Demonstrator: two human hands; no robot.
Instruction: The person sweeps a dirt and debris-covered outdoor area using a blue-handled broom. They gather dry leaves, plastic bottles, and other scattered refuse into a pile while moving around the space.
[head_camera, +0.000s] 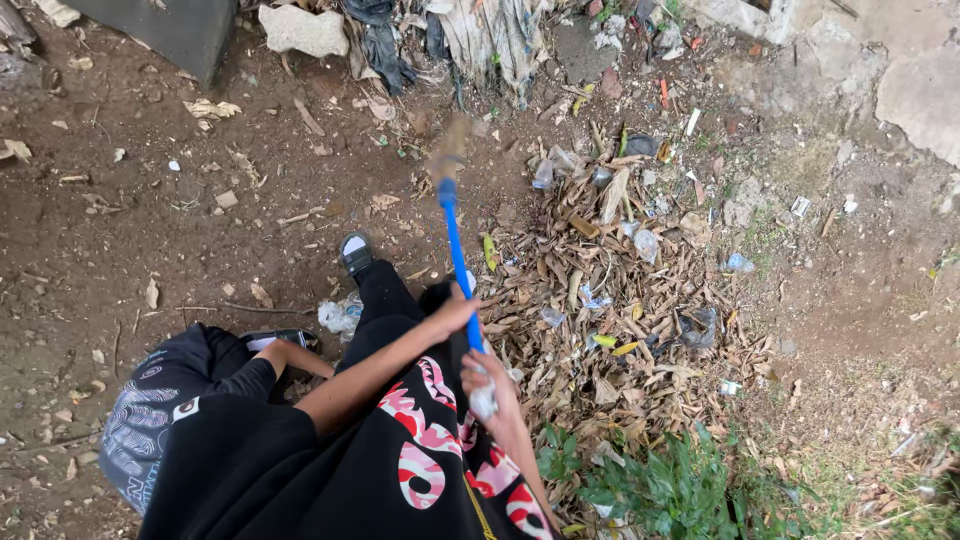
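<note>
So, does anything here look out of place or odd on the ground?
Yes. Plastic scraps and wrappers lie mixed into the pile of dry leaves right of the blue broom handle, which the left hand and right hand hold. The broom head is blurred. Torn cloth lies crumpled by broken concrete.

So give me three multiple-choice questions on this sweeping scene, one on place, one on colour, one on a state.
1. Where does the pile of dry leaves and litter lie?
A. right of the broom handle
B. on the concrete slab
C. behind the person

2. What colour is the broom handle?
A. red
B. blue
C. green

3. How is the handle held?
A. left hand only
B. right hand only
C. both hands

Answers: 1 A, the pile spreads right of it. 2 B, its shaft is bright blue. 3 C, both hands close around it.
</note>
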